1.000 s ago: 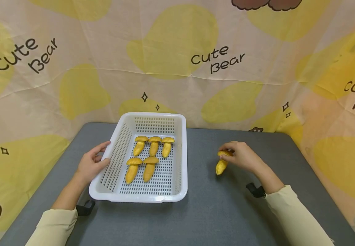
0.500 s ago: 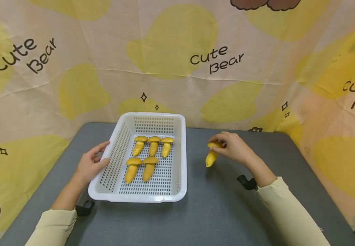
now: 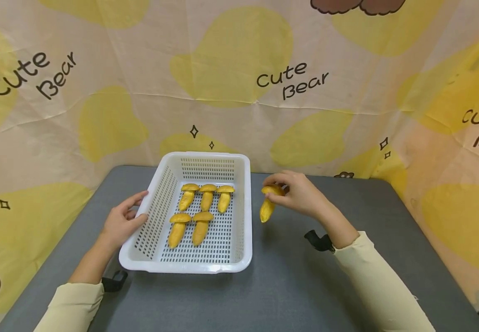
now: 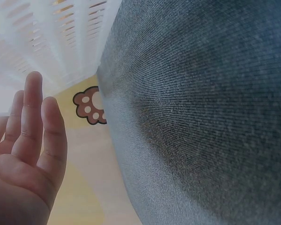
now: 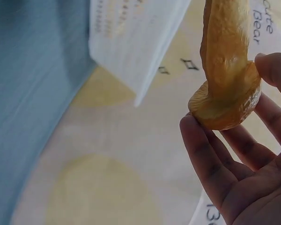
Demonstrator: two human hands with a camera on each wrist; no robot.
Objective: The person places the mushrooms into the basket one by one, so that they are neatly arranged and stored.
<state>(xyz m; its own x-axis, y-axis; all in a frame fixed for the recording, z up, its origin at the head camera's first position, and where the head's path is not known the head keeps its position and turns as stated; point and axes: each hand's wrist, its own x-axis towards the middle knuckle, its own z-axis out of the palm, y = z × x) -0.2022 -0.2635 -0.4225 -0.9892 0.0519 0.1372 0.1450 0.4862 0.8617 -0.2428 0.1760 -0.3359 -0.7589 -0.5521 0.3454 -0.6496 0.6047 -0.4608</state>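
Observation:
Beside the right rim of a white plastic basket [image 3: 248, 221], my right hand [image 3: 295, 191] pinches a yellow mushroom [image 3: 267, 210] by its cap. Its stem points down in the head view, and it is held above the table. The right wrist view has thumb and fingertips around the cap [image 5: 225, 110]. My left hand [image 3: 121, 221] rests at the basket's left rim, thumb over the edge, with fingers [image 4: 32, 108] fairly straight along the outer wall. Inside the basket lie several similar mushrooms [image 3: 200, 228] in two rows, caps toward the back.
The basket stands on a dark grey table [image 3: 289, 286]. A patterned cloth [image 3: 231, 69] hangs behind the table and along both sides. Each wrist carries a black camera strap [image 3: 320, 240]. In the basket, bare slotted floor [image 3: 222, 235] shows at the front right.
My right hand has carried the mushroom left and slightly toward the back, from over the right part of the table to close by the basket. My left hand and the basket stay put.

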